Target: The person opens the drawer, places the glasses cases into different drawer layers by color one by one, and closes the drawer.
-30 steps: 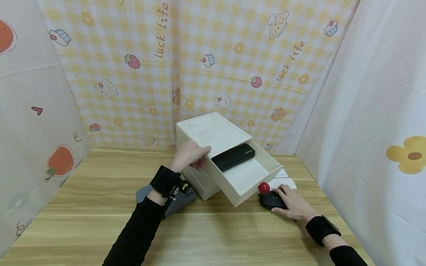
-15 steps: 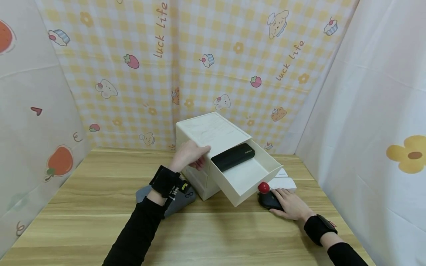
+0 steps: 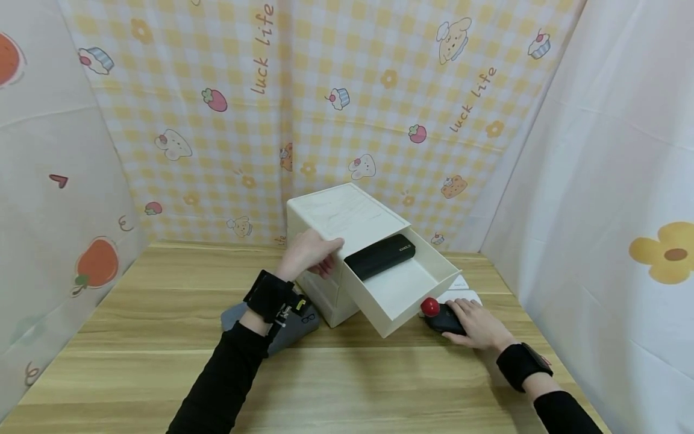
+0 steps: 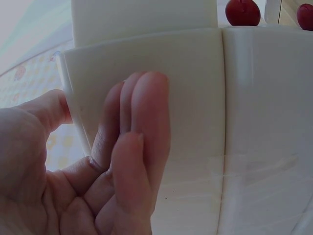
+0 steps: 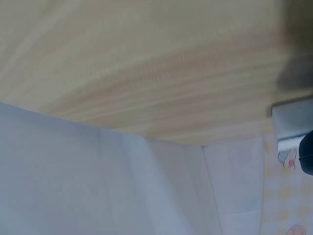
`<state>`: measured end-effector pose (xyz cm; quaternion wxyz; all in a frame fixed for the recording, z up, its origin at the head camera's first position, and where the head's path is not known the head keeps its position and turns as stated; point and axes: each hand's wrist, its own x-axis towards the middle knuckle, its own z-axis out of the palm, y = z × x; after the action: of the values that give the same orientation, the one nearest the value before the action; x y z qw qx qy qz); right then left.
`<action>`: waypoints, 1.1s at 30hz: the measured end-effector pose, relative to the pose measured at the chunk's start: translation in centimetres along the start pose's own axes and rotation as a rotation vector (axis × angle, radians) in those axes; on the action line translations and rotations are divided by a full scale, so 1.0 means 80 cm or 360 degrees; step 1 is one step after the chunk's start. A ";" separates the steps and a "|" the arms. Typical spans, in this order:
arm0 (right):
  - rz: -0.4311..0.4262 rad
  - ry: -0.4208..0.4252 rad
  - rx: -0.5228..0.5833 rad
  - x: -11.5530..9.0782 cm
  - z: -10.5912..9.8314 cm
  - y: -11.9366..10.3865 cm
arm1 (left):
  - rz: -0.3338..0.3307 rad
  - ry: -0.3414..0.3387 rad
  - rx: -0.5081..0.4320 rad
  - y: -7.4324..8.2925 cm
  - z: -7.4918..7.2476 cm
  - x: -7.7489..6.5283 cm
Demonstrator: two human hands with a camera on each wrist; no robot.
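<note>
Head view: the right hand (image 3: 479,325) and the black rounded object (image 3: 444,320) under it have shifted slightly forward over the last half second, which suggests that the object is being moved rather than merely touched; it is outside the drawer, at the table's right side. That hand holds it in a moderate spread — fingers over the top, thumb at the near edge — though the wrist view catches no fingers, so how firmly I cannot tell. The left hand (image 3: 310,250), unchanged in place, sets its thumb on the top edge of the white cabinet (image 3: 347,214), its other fingers loosely bent beside the side wall; whether their tips press there is unclear. Farther out, the drawer (image 3: 412,286) stands pulled out, a black case (image 3: 379,257) lying inside, its red knob (image 3: 431,307) just beside the held object. A white item (image 3: 462,295) shows partly behind the drawer. Below the left wrist, a gray pouch (image 3: 295,333) lies on the wooden table (image 3: 347,392) — yellow-checked cloth (image 3: 336,150) hangs behind everything.
</note>
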<state>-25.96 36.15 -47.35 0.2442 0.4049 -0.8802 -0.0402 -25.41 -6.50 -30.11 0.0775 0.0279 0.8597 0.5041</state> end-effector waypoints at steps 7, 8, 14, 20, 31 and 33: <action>0.0117 0.0008 0.0042 0.018 -0.033 0.019 | 0.0002 -0.0006 0.0023 0.000 0.000 0.000; 0.0141 0.0019 0.0054 0.021 -0.039 0.022 | 0.0003 -0.0005 0.0026 0.000 0.000 0.000; 0.0219 0.0046 0.0073 0.048 -0.076 0.044 | 0.0004 0.0004 0.0024 0.000 0.000 0.001; 0.0242 0.0082 0.0023 0.078 -0.116 0.068 | 0.0005 0.0010 0.0011 0.000 0.000 0.000; 0.0030 0.0191 -0.0049 0.136 -0.175 0.075 | 0.0011 0.0005 -0.0001 0.000 0.001 0.001; -0.0054 0.0203 -0.0069 0.148 -0.181 0.069 | 0.0011 -0.0002 -0.0003 0.000 0.001 0.001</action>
<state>-29.65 33.04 -28.47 0.3077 0.4161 -0.8549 -0.0375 -25.46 -6.45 -30.16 0.0763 0.0310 0.8590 0.5053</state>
